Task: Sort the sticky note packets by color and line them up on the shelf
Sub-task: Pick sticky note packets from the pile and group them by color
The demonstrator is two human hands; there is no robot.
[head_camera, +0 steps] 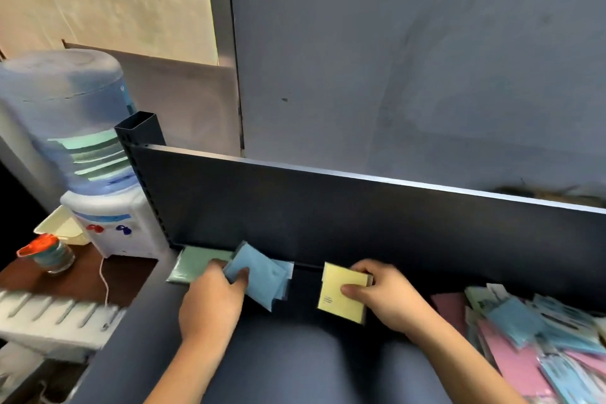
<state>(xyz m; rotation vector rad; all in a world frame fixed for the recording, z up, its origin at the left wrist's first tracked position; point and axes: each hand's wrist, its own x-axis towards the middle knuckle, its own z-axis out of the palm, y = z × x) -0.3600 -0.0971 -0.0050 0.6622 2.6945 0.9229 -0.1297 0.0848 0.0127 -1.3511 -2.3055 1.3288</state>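
I see my left hand (214, 297) pinching a small bundle of light blue sticky note packets in clear wrap (259, 274), thumb on top and the other fingers under. The bundle sits fanned, not squared, just beside the flat pale green packets (193, 264) that lie at the left end of the dark metal shelf (295, 354). My right hand (382, 293) pinches a stack of pale yellow square packets (344, 293) by its right edge, a little apart from the blue ones.

The risk I judge first is the blue bundle: because it is fanned, one slippery wrapped packet can slide out and fall over the green group, mixing the colours. The yellow stack is held only at one side, so it may tip or split when I put it down. Also the loose heap of pink and blue packets (531, 348) at the right is untidy and close to the shelf front; my right forearm could push some off.
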